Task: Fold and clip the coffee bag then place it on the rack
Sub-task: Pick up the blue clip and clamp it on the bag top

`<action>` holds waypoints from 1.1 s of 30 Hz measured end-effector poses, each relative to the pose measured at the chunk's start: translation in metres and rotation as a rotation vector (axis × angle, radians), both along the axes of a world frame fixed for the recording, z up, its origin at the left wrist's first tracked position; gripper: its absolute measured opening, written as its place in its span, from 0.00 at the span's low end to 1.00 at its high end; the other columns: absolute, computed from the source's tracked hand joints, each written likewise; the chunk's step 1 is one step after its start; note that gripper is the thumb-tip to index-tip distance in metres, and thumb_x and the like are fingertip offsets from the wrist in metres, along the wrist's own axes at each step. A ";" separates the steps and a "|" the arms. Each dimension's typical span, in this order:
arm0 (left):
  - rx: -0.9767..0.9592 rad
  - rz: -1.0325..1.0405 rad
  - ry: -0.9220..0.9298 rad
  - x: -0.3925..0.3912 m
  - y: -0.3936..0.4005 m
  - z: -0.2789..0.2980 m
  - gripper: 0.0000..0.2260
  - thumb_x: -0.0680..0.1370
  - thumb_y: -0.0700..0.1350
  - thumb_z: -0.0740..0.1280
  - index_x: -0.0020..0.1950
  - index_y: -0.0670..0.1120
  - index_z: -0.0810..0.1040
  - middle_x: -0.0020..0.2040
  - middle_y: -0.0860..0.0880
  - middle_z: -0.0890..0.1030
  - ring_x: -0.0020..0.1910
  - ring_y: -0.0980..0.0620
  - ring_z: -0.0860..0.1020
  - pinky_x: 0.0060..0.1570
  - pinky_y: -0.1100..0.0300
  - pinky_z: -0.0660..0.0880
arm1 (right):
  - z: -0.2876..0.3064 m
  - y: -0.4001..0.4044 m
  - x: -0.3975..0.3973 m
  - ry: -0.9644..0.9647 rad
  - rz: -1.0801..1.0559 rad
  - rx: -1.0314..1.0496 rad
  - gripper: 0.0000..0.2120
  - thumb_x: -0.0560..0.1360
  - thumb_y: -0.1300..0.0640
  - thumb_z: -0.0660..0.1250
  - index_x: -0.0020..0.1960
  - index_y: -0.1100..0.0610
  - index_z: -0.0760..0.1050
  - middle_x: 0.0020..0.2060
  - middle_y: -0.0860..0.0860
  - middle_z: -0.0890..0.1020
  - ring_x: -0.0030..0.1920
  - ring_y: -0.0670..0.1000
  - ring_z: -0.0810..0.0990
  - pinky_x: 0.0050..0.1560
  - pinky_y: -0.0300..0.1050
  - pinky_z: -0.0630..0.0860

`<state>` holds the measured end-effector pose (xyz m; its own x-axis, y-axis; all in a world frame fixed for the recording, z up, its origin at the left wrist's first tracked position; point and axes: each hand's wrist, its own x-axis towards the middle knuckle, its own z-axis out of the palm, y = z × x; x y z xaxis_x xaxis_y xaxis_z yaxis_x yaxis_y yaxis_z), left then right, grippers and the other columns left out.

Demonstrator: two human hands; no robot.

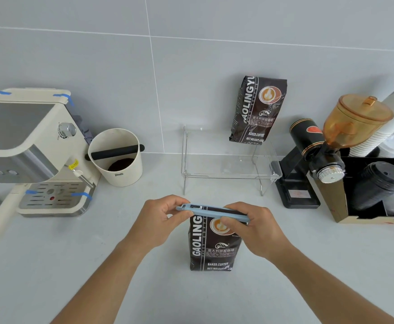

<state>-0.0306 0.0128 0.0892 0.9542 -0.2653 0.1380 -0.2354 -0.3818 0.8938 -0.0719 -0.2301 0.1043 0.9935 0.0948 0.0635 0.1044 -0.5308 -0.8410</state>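
Note:
A dark coffee bag (pixel 211 251) stands upright on the counter in front of me. Across its folded top lies a long light-blue clip (pixel 211 211). My left hand (pixel 158 220) pinches the clip's left end, thumb and fingers around it. My right hand (pixel 253 228) grips the clip's right end and the bag's top, thumb on the bag's front. Behind stands a clear acrylic rack (pixel 228 176), with a second coffee bag (pixel 256 111) upright on its back right part against the wall.
A cream espresso machine (pixel 27 148) stands at left, a knock box (pixel 117 157) beside it. A black grinder with an amber hopper (pixel 327 148) stands right of the rack. A box of cups and lids (pixel 378 183) fills the far right.

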 end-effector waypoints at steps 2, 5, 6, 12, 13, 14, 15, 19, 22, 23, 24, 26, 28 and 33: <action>0.005 0.002 -0.012 0.000 0.000 0.000 0.13 0.72 0.44 0.75 0.43 0.65 0.81 0.41 0.63 0.85 0.42 0.61 0.84 0.41 0.73 0.74 | -0.001 0.001 -0.001 -0.018 -0.011 0.001 0.13 0.72 0.51 0.73 0.41 0.31 0.77 0.36 0.33 0.84 0.38 0.38 0.83 0.35 0.27 0.72; 0.024 -0.007 -0.021 0.001 0.001 0.001 0.12 0.72 0.45 0.75 0.43 0.65 0.81 0.41 0.63 0.85 0.42 0.62 0.84 0.40 0.73 0.74 | -0.003 0.002 -0.003 -0.044 -0.021 -0.007 0.14 0.72 0.51 0.73 0.41 0.29 0.77 0.39 0.34 0.84 0.39 0.39 0.83 0.36 0.29 0.74; 0.028 -0.011 -0.022 0.001 0.001 0.001 0.12 0.72 0.45 0.75 0.42 0.64 0.81 0.41 0.62 0.85 0.41 0.62 0.84 0.39 0.74 0.73 | -0.003 0.002 -0.004 -0.048 -0.024 -0.004 0.13 0.72 0.51 0.74 0.42 0.31 0.78 0.40 0.34 0.84 0.39 0.39 0.83 0.36 0.29 0.75; 0.035 0.001 -0.053 -0.002 -0.002 0.002 0.13 0.72 0.44 0.75 0.40 0.64 0.80 0.40 0.62 0.85 0.40 0.62 0.84 0.37 0.74 0.73 | -0.004 -0.001 -0.005 -0.071 -0.025 -0.017 0.10 0.72 0.51 0.74 0.47 0.36 0.79 0.42 0.34 0.83 0.38 0.39 0.83 0.35 0.28 0.74; 0.037 -0.001 -0.043 -0.002 -0.002 0.003 0.12 0.72 0.44 0.75 0.41 0.63 0.80 0.40 0.62 0.85 0.40 0.63 0.84 0.38 0.73 0.74 | -0.005 -0.002 -0.005 -0.078 -0.020 -0.021 0.10 0.72 0.51 0.74 0.49 0.37 0.78 0.42 0.33 0.83 0.38 0.38 0.83 0.35 0.27 0.73; 0.042 -0.007 -0.025 -0.002 -0.002 0.003 0.12 0.72 0.44 0.75 0.42 0.63 0.80 0.40 0.63 0.85 0.41 0.63 0.84 0.39 0.73 0.74 | -0.004 -0.002 -0.005 -0.083 -0.014 -0.024 0.10 0.72 0.50 0.73 0.49 0.38 0.77 0.41 0.33 0.83 0.38 0.38 0.83 0.35 0.26 0.73; 0.052 -0.020 -0.001 -0.002 0.000 0.005 0.12 0.72 0.44 0.75 0.43 0.63 0.80 0.41 0.64 0.85 0.42 0.64 0.84 0.41 0.74 0.74 | -0.005 -0.002 -0.004 -0.082 -0.007 -0.023 0.09 0.72 0.49 0.73 0.50 0.38 0.76 0.41 0.33 0.83 0.38 0.38 0.83 0.35 0.26 0.72; 0.148 -0.086 0.069 -0.001 0.008 0.010 0.11 0.73 0.48 0.73 0.48 0.65 0.79 0.42 0.65 0.84 0.45 0.65 0.83 0.38 0.74 0.73 | -0.007 -0.004 -0.003 -0.062 0.031 -0.003 0.06 0.71 0.45 0.70 0.48 0.39 0.78 0.41 0.37 0.84 0.39 0.41 0.83 0.36 0.30 0.74; 0.259 -0.123 0.052 0.000 0.013 0.011 0.04 0.75 0.52 0.69 0.49 0.59 0.81 0.40 0.59 0.85 0.35 0.56 0.81 0.32 0.65 0.73 | -0.008 -0.005 0.000 -0.037 0.064 -0.009 0.06 0.71 0.47 0.71 0.48 0.40 0.78 0.41 0.39 0.85 0.40 0.41 0.83 0.38 0.31 0.75; 0.282 -0.128 0.038 0.000 0.013 0.013 0.04 0.75 0.53 0.68 0.49 0.57 0.81 0.39 0.58 0.85 0.34 0.57 0.80 0.33 0.64 0.74 | -0.008 -0.005 0.000 -0.031 0.072 -0.009 0.06 0.71 0.48 0.71 0.48 0.40 0.78 0.41 0.39 0.84 0.39 0.41 0.83 0.38 0.32 0.75; 0.304 -0.130 0.025 0.000 0.014 0.014 0.05 0.76 0.54 0.68 0.48 0.55 0.81 0.38 0.57 0.85 0.36 0.57 0.81 0.35 0.61 0.75 | -0.007 -0.005 0.001 -0.029 0.079 -0.010 0.06 0.72 0.48 0.71 0.48 0.40 0.78 0.41 0.39 0.84 0.39 0.42 0.82 0.38 0.33 0.76; 0.363 -0.133 0.003 0.002 0.014 0.016 0.10 0.75 0.57 0.66 0.47 0.53 0.81 0.38 0.53 0.84 0.38 0.51 0.82 0.38 0.50 0.77 | -0.007 -0.006 0.003 -0.025 0.083 -0.014 0.06 0.72 0.49 0.72 0.47 0.40 0.78 0.41 0.40 0.84 0.38 0.43 0.82 0.38 0.37 0.77; 0.418 -0.136 -0.013 0.004 0.015 0.017 0.14 0.74 0.60 0.64 0.47 0.51 0.81 0.38 0.50 0.84 0.38 0.48 0.81 0.38 0.47 0.77 | -0.008 -0.006 0.003 -0.022 0.083 -0.008 0.05 0.72 0.48 0.72 0.46 0.38 0.79 0.41 0.40 0.85 0.38 0.44 0.82 0.38 0.41 0.78; 0.422 -0.231 -0.002 0.007 0.018 0.021 0.12 0.75 0.59 0.63 0.54 0.56 0.79 0.44 0.56 0.83 0.44 0.58 0.78 0.45 0.50 0.77 | -0.008 -0.005 0.002 -0.042 0.109 0.000 0.06 0.71 0.45 0.70 0.44 0.32 0.78 0.42 0.39 0.85 0.40 0.44 0.83 0.39 0.39 0.78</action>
<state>-0.0233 0.0305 0.1099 0.8637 -0.5034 -0.0253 -0.3583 -0.6486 0.6715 -0.0700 -0.2353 0.0966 0.9736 0.2026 0.1050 0.1970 -0.5146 -0.8345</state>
